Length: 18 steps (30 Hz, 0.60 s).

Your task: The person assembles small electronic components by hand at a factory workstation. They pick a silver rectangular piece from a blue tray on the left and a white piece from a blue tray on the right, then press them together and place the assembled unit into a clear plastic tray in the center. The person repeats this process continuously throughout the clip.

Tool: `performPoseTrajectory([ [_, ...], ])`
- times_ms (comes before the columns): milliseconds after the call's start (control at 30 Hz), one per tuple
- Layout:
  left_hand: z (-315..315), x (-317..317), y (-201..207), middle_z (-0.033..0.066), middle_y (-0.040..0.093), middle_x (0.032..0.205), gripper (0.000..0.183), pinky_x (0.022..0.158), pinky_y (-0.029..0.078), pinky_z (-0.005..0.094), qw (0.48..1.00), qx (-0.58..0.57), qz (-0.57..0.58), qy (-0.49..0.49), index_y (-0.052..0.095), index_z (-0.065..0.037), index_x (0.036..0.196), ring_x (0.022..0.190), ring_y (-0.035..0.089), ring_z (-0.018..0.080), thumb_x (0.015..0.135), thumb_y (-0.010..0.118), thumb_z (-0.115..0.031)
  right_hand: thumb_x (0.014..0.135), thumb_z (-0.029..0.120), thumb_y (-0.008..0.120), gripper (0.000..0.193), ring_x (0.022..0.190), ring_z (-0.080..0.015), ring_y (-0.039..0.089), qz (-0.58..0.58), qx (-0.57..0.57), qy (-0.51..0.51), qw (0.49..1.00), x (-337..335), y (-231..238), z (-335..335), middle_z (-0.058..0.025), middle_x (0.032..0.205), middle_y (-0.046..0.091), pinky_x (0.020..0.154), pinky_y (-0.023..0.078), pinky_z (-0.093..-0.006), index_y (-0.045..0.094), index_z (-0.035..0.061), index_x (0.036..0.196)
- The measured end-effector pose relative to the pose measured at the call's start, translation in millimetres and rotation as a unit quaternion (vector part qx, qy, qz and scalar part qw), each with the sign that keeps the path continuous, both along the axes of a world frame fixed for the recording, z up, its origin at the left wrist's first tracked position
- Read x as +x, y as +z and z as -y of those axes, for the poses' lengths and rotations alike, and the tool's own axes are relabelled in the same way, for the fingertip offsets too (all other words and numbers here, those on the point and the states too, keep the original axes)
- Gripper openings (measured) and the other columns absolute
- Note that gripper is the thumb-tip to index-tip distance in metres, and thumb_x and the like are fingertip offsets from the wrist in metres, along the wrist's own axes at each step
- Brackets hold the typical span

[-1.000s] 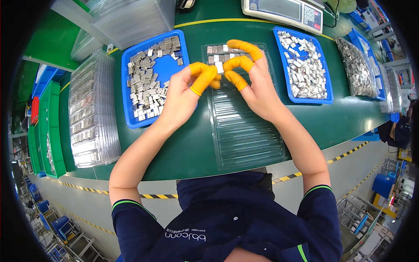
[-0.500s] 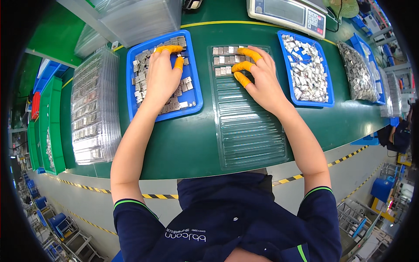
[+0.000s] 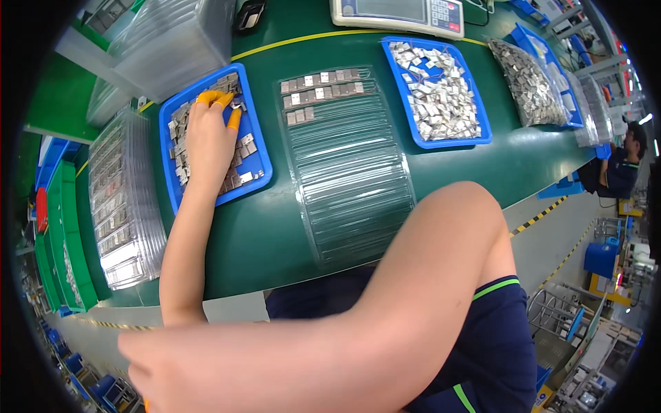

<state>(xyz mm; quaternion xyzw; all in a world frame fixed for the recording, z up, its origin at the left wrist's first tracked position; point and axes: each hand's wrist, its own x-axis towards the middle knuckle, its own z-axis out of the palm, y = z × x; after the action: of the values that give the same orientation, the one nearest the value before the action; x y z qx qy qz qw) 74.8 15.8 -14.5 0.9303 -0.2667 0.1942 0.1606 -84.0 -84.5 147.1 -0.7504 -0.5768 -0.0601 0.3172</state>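
My left hand (image 3: 210,138), with yellow finger covers, reaches into a blue tray (image 3: 264,160) of small silver USB connectors (image 3: 246,146). Its thumb and index finger close on a small metal connector (image 3: 238,105) near the far side of the pile. My right arm bends across the lower part of the view. The right hand (image 3: 148,365) is blurred and close at the lower left, its fingers mostly cut off by the picture edge. A clear ridged plastic tray (image 3: 348,186) lies between the two blue trays, with connectors in rows at its far end.
A second blue tray (image 3: 483,127) holds white-and-silver connectors. Behind stands a scale (image 3: 396,15). Stacked filled clear trays (image 3: 127,199) and green bins (image 3: 72,241) are at left. A bag of connectors (image 3: 527,86) lies at right. Another person (image 3: 620,165) sits beyond.
My right hand has left the clear tray and swung across toward the lower left, near the camera. More connectors fill the tray's rows. The view has shifted; my left hand stays in the blue tray.
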Motion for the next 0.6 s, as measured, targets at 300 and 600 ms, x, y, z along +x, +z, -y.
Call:
performPoseTrajectory([
  [300,6,-4,6,0.0095,0.058,0.100,0.021,0.082,0.046,0.0349,1.000,0.018,0.000,0.026,0.064,-0.002,0.093,0.096,0.054,0.0254,0.075,0.065,-0.013,0.059,0.018,0.066,0.012,0.077,-0.0209,0.059,-0.048,-0.162,0.044,0.985,-8,62,23,-0.0020,0.074,0.062,0.065,0.046,-0.0331,0.064,0.0110,0.069],
  [600,7,-3,15,0.0096,0.065,0.086,0.016,0.070,0.049,0.0328,0.993,-0.079,-0.060,0.061,0.067,-0.007,0.088,0.076,0.063,0.0254,0.073,0.068,-0.014,0.075,0.014,0.064,0.023,0.076,-0.0266,0.061,-0.092,-0.046,-0.529,0.842,28,-21,167,-0.0139,0.085,0.064,0.068,0.048,-0.0329,0.064,0.0012,0.094],
])
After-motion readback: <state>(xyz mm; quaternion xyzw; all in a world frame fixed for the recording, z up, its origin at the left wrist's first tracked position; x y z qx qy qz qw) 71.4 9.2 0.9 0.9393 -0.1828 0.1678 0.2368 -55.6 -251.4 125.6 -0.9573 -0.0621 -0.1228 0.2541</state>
